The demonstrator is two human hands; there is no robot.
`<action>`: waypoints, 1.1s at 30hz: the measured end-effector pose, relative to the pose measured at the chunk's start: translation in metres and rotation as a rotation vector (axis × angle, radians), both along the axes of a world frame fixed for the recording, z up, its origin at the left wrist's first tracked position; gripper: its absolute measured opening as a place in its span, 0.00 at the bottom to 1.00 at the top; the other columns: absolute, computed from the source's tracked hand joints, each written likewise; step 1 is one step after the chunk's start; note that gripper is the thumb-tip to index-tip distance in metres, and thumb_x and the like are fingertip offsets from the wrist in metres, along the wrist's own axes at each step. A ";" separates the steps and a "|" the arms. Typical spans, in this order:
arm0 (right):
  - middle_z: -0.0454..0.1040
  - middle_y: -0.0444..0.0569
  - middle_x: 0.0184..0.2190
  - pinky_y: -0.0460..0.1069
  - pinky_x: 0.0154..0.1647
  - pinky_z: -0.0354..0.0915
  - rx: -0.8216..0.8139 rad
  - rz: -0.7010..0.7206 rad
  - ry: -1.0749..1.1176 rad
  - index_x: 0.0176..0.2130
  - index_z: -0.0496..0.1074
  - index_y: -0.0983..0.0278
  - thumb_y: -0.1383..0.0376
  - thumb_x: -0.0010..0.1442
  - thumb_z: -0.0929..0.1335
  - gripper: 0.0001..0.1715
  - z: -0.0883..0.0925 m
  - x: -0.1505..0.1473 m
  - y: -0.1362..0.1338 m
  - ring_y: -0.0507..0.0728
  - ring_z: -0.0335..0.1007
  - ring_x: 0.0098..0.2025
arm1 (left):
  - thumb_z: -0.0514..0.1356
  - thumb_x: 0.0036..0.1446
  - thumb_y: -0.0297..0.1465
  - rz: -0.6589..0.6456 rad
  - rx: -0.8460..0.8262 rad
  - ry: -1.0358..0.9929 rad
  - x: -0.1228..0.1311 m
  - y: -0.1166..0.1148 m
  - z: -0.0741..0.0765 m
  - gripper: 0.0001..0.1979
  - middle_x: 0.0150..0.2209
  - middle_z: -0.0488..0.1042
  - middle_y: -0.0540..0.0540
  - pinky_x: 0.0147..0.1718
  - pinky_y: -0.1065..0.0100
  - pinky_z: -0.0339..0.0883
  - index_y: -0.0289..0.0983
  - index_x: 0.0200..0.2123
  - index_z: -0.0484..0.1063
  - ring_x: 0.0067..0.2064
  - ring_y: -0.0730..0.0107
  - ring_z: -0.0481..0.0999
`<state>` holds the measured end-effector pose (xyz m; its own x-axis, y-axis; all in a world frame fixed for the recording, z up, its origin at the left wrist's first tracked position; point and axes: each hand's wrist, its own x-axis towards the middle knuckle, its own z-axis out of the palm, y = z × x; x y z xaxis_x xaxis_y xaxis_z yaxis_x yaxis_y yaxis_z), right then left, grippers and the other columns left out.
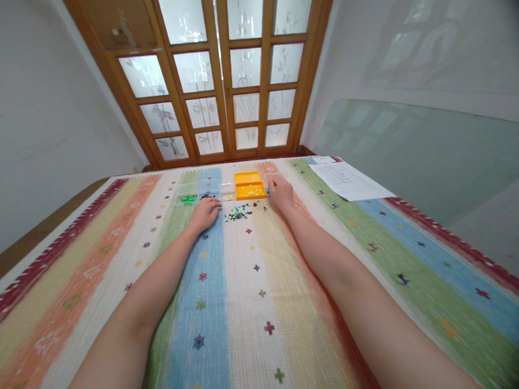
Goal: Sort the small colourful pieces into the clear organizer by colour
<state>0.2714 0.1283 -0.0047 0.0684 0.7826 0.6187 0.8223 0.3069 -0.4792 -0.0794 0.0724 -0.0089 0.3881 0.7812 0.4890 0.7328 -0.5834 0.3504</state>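
Note:
A loose pile of tiny coloured beads (pixel 238 214), green, blue, red and dark, lies on the tablecloth between my hands. My left hand (pixel 206 214) rests at the pile's left with its fingers stretched out, in front of a clear box holding dark red pieces (pixel 208 196). Green pieces (pixel 188 199) fill the compartment further left. My right hand (pixel 282 196) is closed in a pinch above a clear container (pixel 272 177), with some blue pieces (pixel 268 191) at its edge; anything in the fingertips is too small to see. Between the hands stands an open yellow box (pixel 247 177) with pale pieces inside.
Another clear compartment (pixel 227 188) with a few yellowish pieces adjoins the yellow box. A printed paper sheet (pixel 349 180) lies at the right. The striped tablecloth (pixel 247 309) covers the table. A glass panel (pixel 395 148) leans by the right wall; wooden glazed doors (pixel 225 98) stand behind.

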 end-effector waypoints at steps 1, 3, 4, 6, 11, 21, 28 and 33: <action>0.80 0.58 0.48 0.56 0.54 0.67 0.013 -0.004 0.011 0.45 0.81 0.63 0.64 0.72 0.59 0.21 0.000 0.002 0.000 0.63 0.73 0.51 | 0.56 0.66 0.30 -0.001 -0.002 -0.001 0.000 0.000 0.000 0.14 0.52 0.81 0.41 0.62 0.48 0.68 0.39 0.44 0.83 0.57 0.55 0.77; 0.80 0.58 0.48 0.56 0.56 0.67 0.038 -0.009 0.020 0.46 0.81 0.63 0.63 0.72 0.60 0.21 0.000 0.004 0.001 0.64 0.73 0.52 | 0.56 0.66 0.31 -0.011 -0.005 -0.003 0.000 -0.001 0.001 0.14 0.52 0.81 0.41 0.62 0.48 0.69 0.39 0.44 0.83 0.56 0.55 0.77; 0.80 0.59 0.47 0.57 0.56 0.67 0.047 -0.009 0.018 0.46 0.81 0.64 0.63 0.72 0.60 0.21 0.000 0.005 0.001 0.64 0.73 0.52 | 0.56 0.66 0.31 -0.021 -0.009 -0.005 0.000 -0.001 0.002 0.14 0.52 0.81 0.41 0.62 0.48 0.69 0.39 0.44 0.83 0.56 0.55 0.77; 0.80 0.59 0.47 0.57 0.57 0.66 0.052 0.006 0.005 0.45 0.81 0.64 0.64 0.71 0.60 0.20 0.001 0.004 0.000 0.64 0.72 0.52 | 0.56 0.66 0.31 -0.048 -0.027 -0.008 0.002 -0.003 0.003 0.14 0.51 0.82 0.42 0.61 0.49 0.69 0.40 0.45 0.83 0.55 0.56 0.78; 0.80 0.56 0.42 0.56 0.54 0.67 0.015 0.066 -0.041 0.39 0.80 0.62 0.64 0.71 0.61 0.19 0.002 -0.008 -0.005 0.63 0.72 0.48 | 0.56 0.68 0.32 -0.142 -0.063 0.044 0.010 -0.008 0.006 0.14 0.50 0.82 0.43 0.61 0.50 0.70 0.42 0.47 0.82 0.55 0.56 0.78; 0.80 0.56 0.43 0.57 0.54 0.66 0.042 0.188 -0.134 0.41 0.82 0.62 0.61 0.72 0.62 0.20 0.005 -0.036 -0.018 0.64 0.73 0.47 | 0.55 0.71 0.33 -0.301 -0.073 0.165 0.037 -0.027 0.018 0.19 0.60 0.77 0.43 0.68 0.50 0.63 0.43 0.59 0.78 0.64 0.56 0.72; 0.80 0.54 0.40 0.56 0.51 0.66 0.051 0.152 -0.121 0.38 0.82 0.61 0.61 0.72 0.62 0.20 0.003 -0.032 -0.015 0.63 0.72 0.45 | 0.54 0.72 0.33 -0.319 -0.056 0.182 0.047 -0.033 0.021 0.19 0.60 0.78 0.42 0.68 0.51 0.63 0.43 0.60 0.78 0.64 0.56 0.71; 0.80 0.55 0.41 0.56 0.52 0.65 0.046 0.148 -0.113 0.39 0.80 0.62 0.62 0.73 0.62 0.19 0.005 -0.033 -0.016 0.63 0.72 0.46 | 0.51 0.73 0.33 -0.337 -0.071 0.189 0.048 -0.033 0.022 0.19 0.56 0.79 0.41 0.66 0.52 0.65 0.42 0.57 0.79 0.61 0.56 0.73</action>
